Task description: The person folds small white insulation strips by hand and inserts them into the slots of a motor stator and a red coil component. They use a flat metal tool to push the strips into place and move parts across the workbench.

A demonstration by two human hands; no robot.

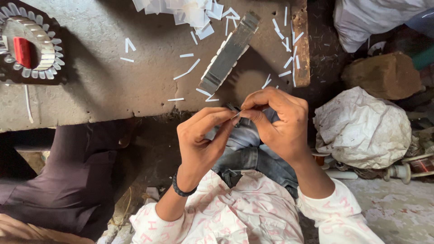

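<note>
My left hand [203,138] and my right hand [278,119] meet just below the edge of a worn bench [104,86]. Together their fingertips pinch a thin white paper strip [236,115]. A dark bead bracelet circles my left wrist. Just beyond the hands, a grey metal stator core [228,54] lies tilted on the bench, with white strips sticking out of its slots. Loose white strips lie scattered around it.
A pile of white paper pieces [190,11] sits at the bench's far edge. A round stator with a red part [29,47] rests at far left. White sacks [361,129], a brown stone [384,74] and wire spools [413,167] lie on the right. Another person's dark-clothed leg [68,180] is on the left.
</note>
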